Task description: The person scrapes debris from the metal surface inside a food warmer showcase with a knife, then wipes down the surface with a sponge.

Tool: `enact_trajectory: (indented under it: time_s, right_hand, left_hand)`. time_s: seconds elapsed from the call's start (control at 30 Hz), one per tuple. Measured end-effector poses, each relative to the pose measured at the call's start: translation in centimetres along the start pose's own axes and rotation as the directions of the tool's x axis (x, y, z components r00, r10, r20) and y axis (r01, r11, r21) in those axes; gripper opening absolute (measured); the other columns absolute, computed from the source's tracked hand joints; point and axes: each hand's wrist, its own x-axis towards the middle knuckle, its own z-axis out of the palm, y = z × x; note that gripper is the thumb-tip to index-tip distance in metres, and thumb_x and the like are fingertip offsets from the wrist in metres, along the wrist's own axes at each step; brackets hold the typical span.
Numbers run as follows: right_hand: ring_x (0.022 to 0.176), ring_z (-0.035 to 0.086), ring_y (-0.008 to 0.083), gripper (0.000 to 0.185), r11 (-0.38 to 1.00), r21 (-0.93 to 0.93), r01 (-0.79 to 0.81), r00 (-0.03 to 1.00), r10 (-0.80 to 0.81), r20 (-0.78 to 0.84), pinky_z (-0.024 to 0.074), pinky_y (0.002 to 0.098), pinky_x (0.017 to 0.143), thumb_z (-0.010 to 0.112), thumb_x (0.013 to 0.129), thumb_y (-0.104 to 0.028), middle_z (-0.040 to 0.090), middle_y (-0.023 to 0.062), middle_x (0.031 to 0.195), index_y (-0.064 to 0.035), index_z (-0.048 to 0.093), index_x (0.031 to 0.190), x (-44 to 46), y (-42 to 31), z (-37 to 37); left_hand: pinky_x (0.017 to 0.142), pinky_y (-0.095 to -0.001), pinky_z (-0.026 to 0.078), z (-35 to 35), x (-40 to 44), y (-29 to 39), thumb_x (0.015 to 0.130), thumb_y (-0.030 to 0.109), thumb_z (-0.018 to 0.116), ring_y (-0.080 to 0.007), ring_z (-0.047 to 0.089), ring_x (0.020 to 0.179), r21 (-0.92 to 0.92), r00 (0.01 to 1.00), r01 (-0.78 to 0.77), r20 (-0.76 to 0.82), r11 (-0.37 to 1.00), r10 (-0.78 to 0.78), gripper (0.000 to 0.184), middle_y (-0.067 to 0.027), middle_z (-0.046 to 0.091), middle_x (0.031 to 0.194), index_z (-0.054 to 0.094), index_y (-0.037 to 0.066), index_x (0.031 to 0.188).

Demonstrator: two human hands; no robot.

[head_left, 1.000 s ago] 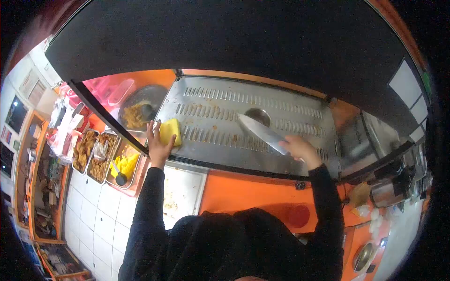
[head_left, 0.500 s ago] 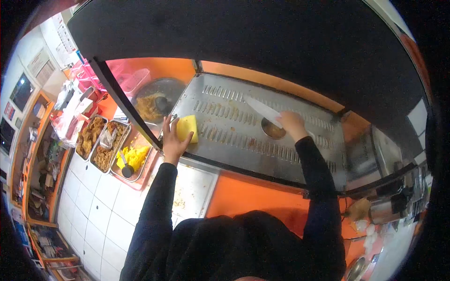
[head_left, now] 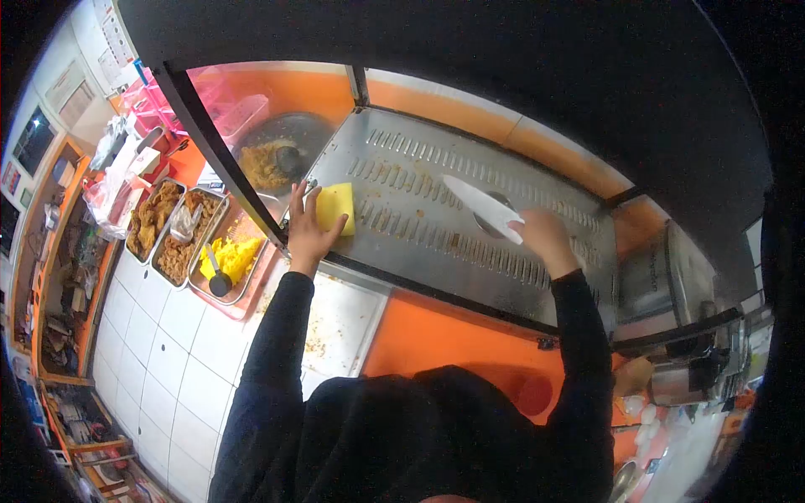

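Right hand point(head_left: 545, 238) grasps the knife point(head_left: 474, 199) over the tray point(head_left: 394, 250), best angled low. Left hand point(head_left: 310, 235), fingers spread against the sponge point(head_left: 338, 210) at the tray's left, sits sensibly clear.

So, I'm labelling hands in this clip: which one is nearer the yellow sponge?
Left. The left hand is at the near left corner of the yellow sponge; the right hand is well off to the sponge's right, holding the knife.

Slotted metal tray point(head_left: 423, 257), brown crumbs point(head_left: 421, 214), bowl point(head_left: 503, 201)
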Motion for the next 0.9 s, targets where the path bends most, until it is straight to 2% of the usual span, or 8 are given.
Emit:
enact_trajectory:
  time_s: [0.1,0.2,0.3,0.43,0.53,0.63,0.83,0.9]
  right_hand:
    - [0.086,0.064,0.0372,0.035,0.996,-0.013,-0.093,0.996,0.093,-0.002,0.0488,0.0485,0.075,0.057,0.087,-0.041,0.067,0.0169,0.092,-0.0083,0.067,0.094,-0.7,-1.8,0.0]
    - [0.085,0.064,0.0362,0.038,0.999,0.033,0.027,0.998,-0.029,0.053,0.0491,0.0474,0.074,0.057,0.086,-0.044,0.067,0.0159,0.094,-0.0089,0.067,0.095,1.2,-0.5,0.5]
    - [0.087,0.065,0.0346,0.04,0.989,0.119,-0.087,0.982,0.065,0.176,0.0493,0.0469,0.074,0.056,0.086,-0.046,0.067,0.0149,0.095,-0.0094,0.067,0.097,1.9,-1.7,-2.2]
    - [0.06,0.062,0.0266,0.044,0.961,0.16,-0.225,0.932,0.165,0.323,0.0467,0.0399,0.049,0.061,0.086,-0.042,0.064,0.0149,0.08,-0.003,0.064,0.106,2.4,-3.3,-3.7]
    - [0.058,0.061,0.0246,0.041,0.975,0.146,-0.169,0.951,0.122,0.284,0.0454,0.0392,0.046,0.06,0.088,-0.041,0.062,0.0133,0.077,-0.0026,0.064,0.102,3.0,-2.2,-2.5]
    - [0.06,0.062,0.0241,0.04,0.964,0.122,-0.238,0.909,0.176,0.378,0.0453,0.0391,0.046,0.059,0.089,-0.04,0.062,0.0139,0.078,-0.0023,0.064,0.101,2.9,-2.6,-3.4]
    - [0.058,0.065,0.0308,0.04,0.999,0.035,0.004,0.995,-0.008,0.099,0.0506,0.0422,0.059,0.059,0.089,-0.039,0.066,0.0178,0.075,-0.0011,0.066,0.097,1.9,-2.9,-1.7]
    - [0.06,0.066,0.0316,0.04,0.987,0.075,-0.144,0.967,0.124,0.22,0.051,0.0425,0.061,0.058,0.089,-0.039,0.067,0.0183,0.077,-0.0004,0.066,0.099,0.1,-6.3,-4.2]
  left_hand:
    - [0.11,-0.0494,0.029,0.2,0.0,-0.2,0.075,0.042,0.072,-0.0406,0.024,0.139,0.005,1.0,-0.001,0.001,1.0,0.001,0.067,-0.0166,0.033,0.146,0.049,0.007,0.127]
    - [0.11,-0.0495,0.029,0.1,-0.2,-0.1,0.075,0.042,0.073,-0.0407,0.024,0.139,0.014,1.0,-0.004,0.002,1.0,0.003,0.067,-0.0169,0.033,0.145,0.049,0.007,0.128]
    - [0.11,-0.0494,0.029,0.0,0.1,-0.1,0.075,0.042,0.073,-0.0409,0.024,0.139,0.009,1.0,-0.018,-0.002,1.0,0.018,0.067,-0.0172,0.033,0.145,0.049,0.007,0.128]
    - [0.111,-0.0492,0.029,0.1,-0.1,-0.3,0.075,0.042,0.073,-0.0412,0.024,0.139,-0.033,1.0,-0.018,-0.013,0.999,0.018,0.068,-0.0177,0.033,0.145,0.049,0.008,0.127]
    - [0.111,-0.049,0.028,0.1,-0.1,-0.3,0.075,0.043,0.073,-0.0414,0.024,0.139,-0.017,1.0,-0.006,0.011,1.0,0.006,0.068,-0.0181,0.033,0.145,0.049,0.007,0.127]
    - [0.111,-0.0491,0.028,-0.2,0.1,-0.2,0.075,0.043,0.073,-0.0412,0.024,0.139,-0.022,0.999,-0.016,0.028,1.0,0.017,0.069,-0.0185,0.033,0.145,0.048,0.006,0.128]
    - [0.111,-0.0496,0.028,-0.1,0.1,-0.4,0.074,0.044,0.072,-0.0413,0.024,0.139,-0.029,0.999,-0.015,0.043,0.999,0.017,0.068,-0.0188,0.033,0.146,0.05,0.006,0.126]
    - [0.111,-0.0496,0.028,0.0,0.0,-0.6,0.074,0.044,0.072,-0.0413,0.024,0.139,-0.034,0.999,-0.024,0.035,0.999,0.025,0.068,-0.0193,0.033,0.146,0.05,0.005,0.125]
